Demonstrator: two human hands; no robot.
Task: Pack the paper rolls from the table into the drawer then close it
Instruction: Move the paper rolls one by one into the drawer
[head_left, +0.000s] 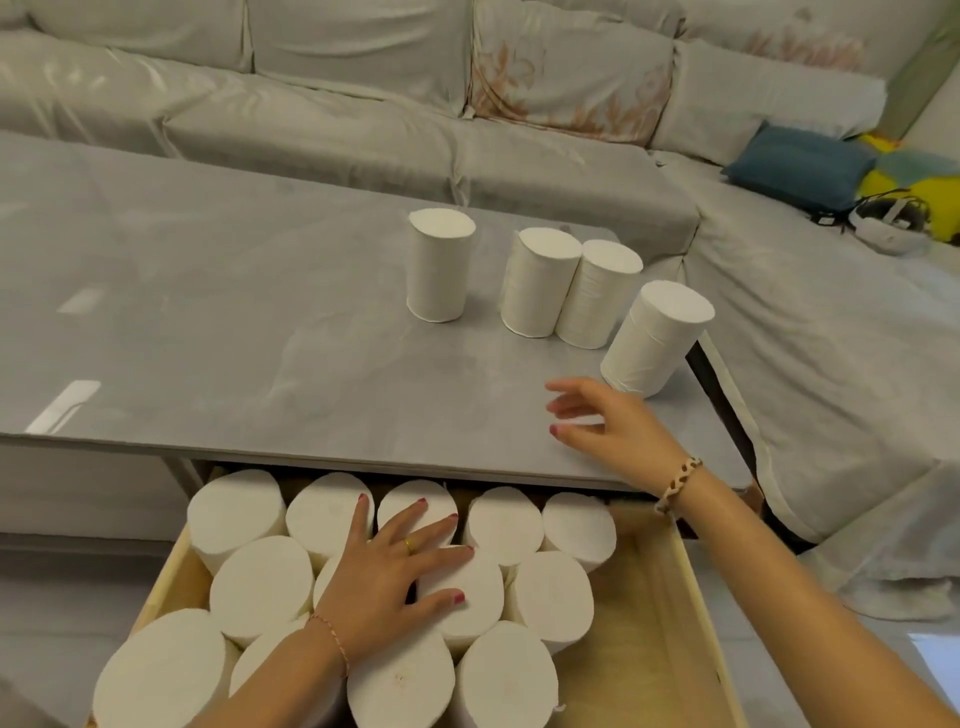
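Fingers (415, 525) of the left hand (395, 577) lie spread flat on the round tops of the paper rolls in the drawer (649, 613), palm down, pressing on them without closing round any. The right hand (608, 423) hovers over the near right part of the table (208, 312), fingers loosely apart and slightly blurred, holding nothing; a beaded bracelet (678, 480) circles its wrist.

Packed rolls (260, 587) stand on end in the drawer, long axes vertical, flat faces up, pressed together in rows that fill its left and middle. A bare strip of wood floor shows along the drawer's right side. The back row sits partly under the table edge, so their far sides are hidden; the nearest rolls are cut off by the bottom of the view and by the left forearm.

Four rolls remain on the table, all upright too. One (440, 265) stands alone toward the middle, two (569, 288) stand touching each other to its right, and the fourth (655, 338) stands nearest the right hand, by the table's right edge. Wide-angle distortion makes it seem to lean outward.

Beyond the table runs a covered sofa (311, 93), with a blue cushion (800, 166) and a white headset (883, 223) on its right section; the headset's details are hard to make out.
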